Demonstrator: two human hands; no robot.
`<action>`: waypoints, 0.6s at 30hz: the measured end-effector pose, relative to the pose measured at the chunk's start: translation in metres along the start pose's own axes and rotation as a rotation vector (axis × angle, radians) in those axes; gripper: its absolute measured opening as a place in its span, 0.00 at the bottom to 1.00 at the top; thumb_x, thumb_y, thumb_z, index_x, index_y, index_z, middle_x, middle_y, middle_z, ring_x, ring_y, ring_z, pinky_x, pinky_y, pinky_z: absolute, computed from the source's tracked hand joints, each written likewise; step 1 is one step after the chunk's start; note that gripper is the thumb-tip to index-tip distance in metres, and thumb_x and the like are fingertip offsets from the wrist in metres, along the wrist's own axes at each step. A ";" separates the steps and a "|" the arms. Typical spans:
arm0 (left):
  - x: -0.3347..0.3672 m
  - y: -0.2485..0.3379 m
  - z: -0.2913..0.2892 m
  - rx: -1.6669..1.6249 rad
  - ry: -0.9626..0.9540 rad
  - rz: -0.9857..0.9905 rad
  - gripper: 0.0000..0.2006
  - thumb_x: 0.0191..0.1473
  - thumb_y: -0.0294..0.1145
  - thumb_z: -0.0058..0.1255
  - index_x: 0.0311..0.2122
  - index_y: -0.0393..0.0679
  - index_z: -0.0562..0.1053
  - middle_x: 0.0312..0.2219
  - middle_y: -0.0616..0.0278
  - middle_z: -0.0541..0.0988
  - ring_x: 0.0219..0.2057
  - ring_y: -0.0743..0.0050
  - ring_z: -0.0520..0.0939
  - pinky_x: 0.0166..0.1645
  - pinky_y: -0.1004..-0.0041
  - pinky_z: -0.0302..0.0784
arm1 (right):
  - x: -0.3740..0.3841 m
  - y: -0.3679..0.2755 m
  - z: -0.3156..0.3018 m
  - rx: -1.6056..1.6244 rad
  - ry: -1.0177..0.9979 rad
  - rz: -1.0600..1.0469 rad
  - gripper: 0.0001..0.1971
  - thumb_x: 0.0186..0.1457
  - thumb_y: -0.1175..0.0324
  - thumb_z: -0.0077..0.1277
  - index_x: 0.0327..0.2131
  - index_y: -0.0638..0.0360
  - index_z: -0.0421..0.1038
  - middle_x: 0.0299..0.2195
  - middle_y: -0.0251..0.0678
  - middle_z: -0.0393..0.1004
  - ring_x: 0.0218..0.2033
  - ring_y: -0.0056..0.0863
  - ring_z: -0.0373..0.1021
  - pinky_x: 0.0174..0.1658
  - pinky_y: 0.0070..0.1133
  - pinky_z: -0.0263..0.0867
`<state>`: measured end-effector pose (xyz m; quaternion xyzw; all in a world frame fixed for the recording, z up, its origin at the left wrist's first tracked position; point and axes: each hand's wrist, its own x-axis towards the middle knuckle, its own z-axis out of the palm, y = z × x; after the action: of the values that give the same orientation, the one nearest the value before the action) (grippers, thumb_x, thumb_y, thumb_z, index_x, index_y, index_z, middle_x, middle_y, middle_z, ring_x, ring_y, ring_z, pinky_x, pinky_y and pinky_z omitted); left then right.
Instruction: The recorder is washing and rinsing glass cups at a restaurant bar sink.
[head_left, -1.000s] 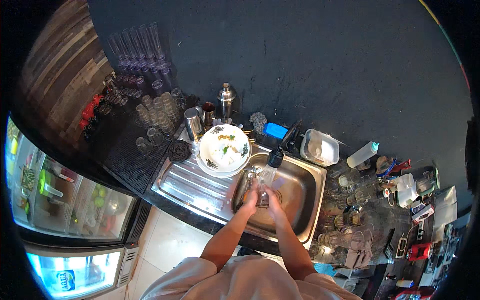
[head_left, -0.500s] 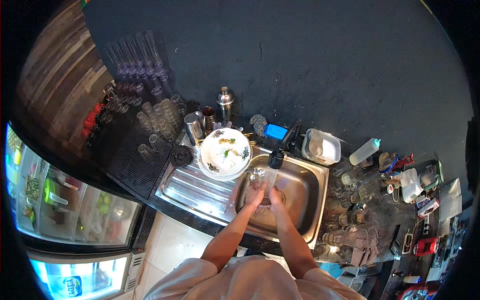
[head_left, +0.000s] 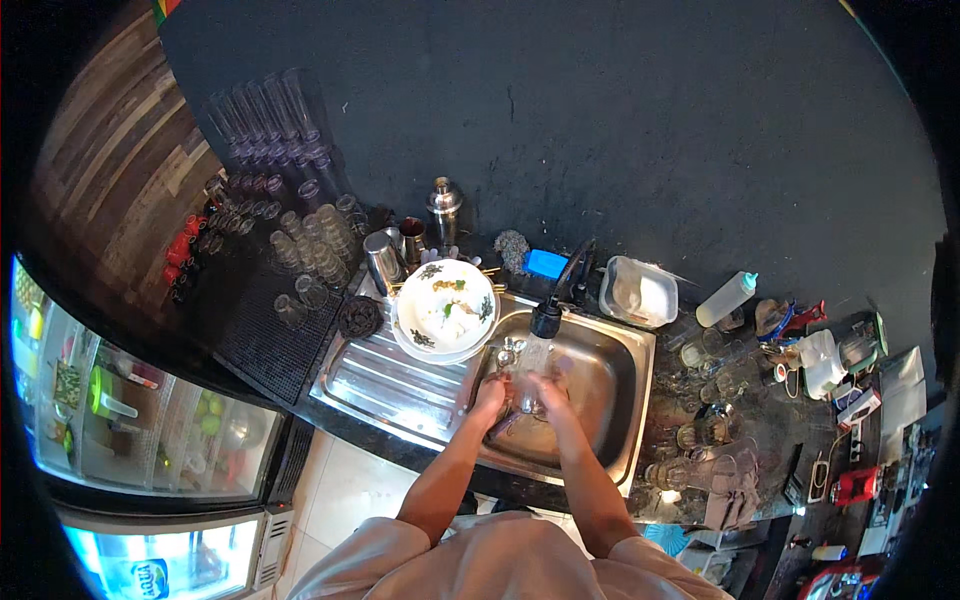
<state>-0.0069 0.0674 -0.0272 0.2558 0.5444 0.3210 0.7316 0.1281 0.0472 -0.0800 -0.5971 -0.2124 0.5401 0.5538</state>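
Water pours from the black tap (head_left: 546, 318) into the steel sink (head_left: 612, 400). Under the stream, my left hand (head_left: 490, 396) and my right hand (head_left: 550, 392) face each other, a little apart. Between them is a clear, see-through piece that looks like a drinking glass (head_left: 525, 392), with the fingers of both hands curled against it. Splashing water blurs its outline and my fingertips. Close beyond my left hand, small shiny pieces (head_left: 508, 350) lie at the sink's far left corner. A white bowl (head_left: 445, 308) with food scraps stands on the ribbed drainboard (head_left: 390, 390).
Behind the sink are a blue sponge (head_left: 546, 263), a clear plastic tub (head_left: 640, 292) and a metal shaker (head_left: 444, 210). A dark scrubber (head_left: 359, 315) lies left of the bowl. Several glasses (head_left: 322, 238) crowd the black mat; glassware (head_left: 705, 430) fills the right counter.
My hands have moved slightly apart under the running water, the left one going left. The clear piece between them shows more plainly now. The whole view has shifted slightly.
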 end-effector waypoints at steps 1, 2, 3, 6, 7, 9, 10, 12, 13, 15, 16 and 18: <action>0.002 -0.002 -0.006 0.000 0.007 0.001 0.13 0.53 0.37 0.35 0.22 0.45 0.67 0.15 0.69 0.67 0.17 0.82 0.67 0.20 0.80 0.59 | -0.001 -0.004 0.004 -0.008 -0.134 -0.058 0.34 0.33 0.69 0.62 0.44 0.66 0.54 0.31 0.43 0.71 0.34 0.27 0.68 0.38 0.25 0.65; 0.007 -0.006 -0.019 -0.043 -0.025 -0.040 0.13 0.53 0.37 0.34 0.22 0.45 0.68 0.15 0.68 0.67 0.17 0.81 0.67 0.19 0.79 0.59 | -0.012 -0.016 0.018 -0.007 -0.148 -0.052 0.34 0.33 0.69 0.62 0.44 0.66 0.54 0.31 0.43 0.71 0.34 0.27 0.68 0.38 0.25 0.65; 0.009 -0.008 -0.030 -0.088 -0.055 -0.080 0.14 0.53 0.38 0.33 0.23 0.44 0.68 0.16 0.67 0.68 0.17 0.80 0.68 0.19 0.78 0.60 | -0.034 -0.037 0.040 -0.268 -0.171 -0.099 0.28 0.38 0.66 0.58 0.43 0.66 0.58 0.33 0.40 0.71 0.36 0.26 0.67 0.40 0.24 0.63; 0.007 -0.005 -0.017 -0.197 0.139 -0.089 0.15 0.53 0.39 0.34 0.22 0.44 0.68 0.14 0.66 0.68 0.14 0.77 0.68 0.16 0.76 0.59 | -0.049 -0.059 0.050 -0.249 -0.313 -0.233 0.25 0.43 0.61 0.54 0.43 0.65 0.62 0.36 0.39 0.70 0.39 0.25 0.66 0.43 0.22 0.61; 0.008 -0.003 -0.006 -0.402 0.189 -0.087 0.14 0.52 0.38 0.34 0.18 0.47 0.65 0.10 0.68 0.63 0.09 0.79 0.62 0.13 0.77 0.55 | -0.052 -0.063 0.047 -0.231 -0.226 -0.142 0.24 0.44 0.59 0.53 0.42 0.65 0.62 0.35 0.39 0.70 0.38 0.25 0.66 0.42 0.23 0.61; 0.007 0.004 -0.018 -0.402 0.076 -0.139 0.14 0.52 0.37 0.34 0.17 0.48 0.62 0.09 0.69 0.60 0.07 0.80 0.58 0.12 0.78 0.53 | -0.063 -0.085 0.050 -0.168 -0.139 0.090 0.22 0.47 0.55 0.46 0.41 0.63 0.63 0.35 0.38 0.70 0.36 0.28 0.66 0.40 0.27 0.63; 0.006 0.006 -0.023 -0.405 -0.037 -0.191 0.14 0.52 0.37 0.34 0.16 0.50 0.60 0.08 0.70 0.57 0.06 0.81 0.54 0.12 0.78 0.50 | -0.057 -0.078 0.043 -0.165 -0.140 0.092 0.22 0.47 0.55 0.46 0.41 0.63 0.63 0.35 0.38 0.70 0.36 0.28 0.66 0.40 0.27 0.63; 0.011 0.004 -0.018 -0.432 -0.062 -0.236 0.13 0.52 0.36 0.33 0.17 0.49 0.59 0.08 0.71 0.56 0.06 0.81 0.53 0.12 0.79 0.50 | -0.043 -0.069 0.025 0.315 -0.296 0.345 0.20 0.50 0.56 0.41 0.42 0.60 0.62 0.36 0.36 0.69 0.36 0.30 0.66 0.40 0.28 0.63; 0.015 0.002 -0.019 -0.468 -0.072 -0.277 0.12 0.52 0.35 0.32 0.18 0.49 0.58 0.08 0.71 0.55 0.07 0.82 0.52 0.12 0.80 0.49 | -0.038 -0.068 0.020 0.412 -0.364 0.354 0.16 0.51 0.62 0.40 0.42 0.57 0.63 0.36 0.34 0.69 0.35 0.31 0.67 0.39 0.28 0.63; 0.023 -0.001 -0.014 -0.496 -0.094 -0.327 0.12 0.53 0.34 0.31 0.18 0.48 0.57 0.08 0.71 0.54 0.07 0.82 0.52 0.12 0.80 0.48 | -0.030 -0.052 0.013 0.402 -0.272 0.285 0.16 0.51 0.62 0.41 0.43 0.58 0.63 0.36 0.34 0.69 0.35 0.30 0.67 0.39 0.28 0.63; 0.025 -0.002 -0.010 -0.563 -0.085 -0.342 0.12 0.53 0.33 0.31 0.19 0.47 0.57 0.09 0.70 0.53 0.07 0.82 0.51 0.12 0.81 0.48 | -0.024 -0.043 0.007 0.389 -0.184 0.219 0.16 0.51 0.63 0.41 0.43 0.59 0.63 0.36 0.33 0.69 0.35 0.29 0.66 0.39 0.28 0.63; 0.034 -0.010 -0.010 -0.625 -0.076 -0.360 0.11 0.54 0.32 0.31 0.20 0.46 0.56 0.09 0.70 0.52 0.08 0.82 0.51 0.13 0.81 0.48 | -0.018 -0.031 0.007 0.219 -0.010 0.068 0.17 0.49 0.64 0.44 0.43 0.60 0.62 0.36 0.33 0.69 0.34 0.28 0.66 0.39 0.26 0.62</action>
<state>-0.0073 0.0866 -0.0588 -0.0682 0.4287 0.3280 0.8390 0.1266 0.0445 -0.0438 -0.5372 -0.1344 0.5816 0.5959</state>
